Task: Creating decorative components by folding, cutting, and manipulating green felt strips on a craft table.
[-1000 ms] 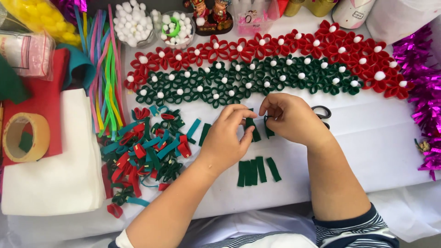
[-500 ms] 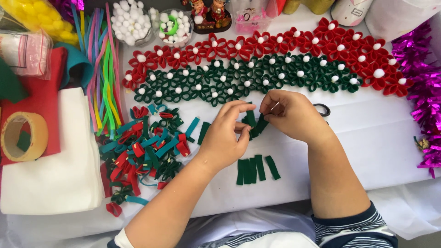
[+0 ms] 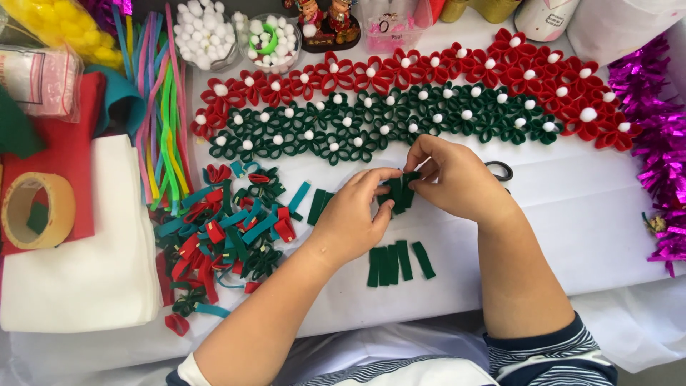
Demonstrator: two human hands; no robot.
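Fingerwork, seen from the head camera and barely moved on from a second earlier. Kept the left hand (image 3: 354,214) and the right hand (image 3: 457,179) almost where they had been, close together above the white table (image 3: 572,236). Drew them a touch nearer each other, though. Clamped thumb and fingertips of both hands on one dark green felt bundle (image 3: 400,191), held in the air between them just below the green flower row (image 3: 371,125). Looked fuller and more folded than the small piece pinched a second before, so judged further along in the folding. Left the loose green strips (image 3: 399,262) untouched near the table edge, under the wrists: counted five, the same as half a second before. Counted two more strips (image 3: 314,204) just left of the left hand. Counted two flower rows, with the red flower row (image 3: 429,68) above the green, and too many blooms to count surely. Counted two bowls of white pompoms (image 3: 204,36), one tape roll (image 3: 36,211) and one heap of folded loops (image 3: 221,243). Spotted one scissor handle (image 3: 500,170) behind the right hand.
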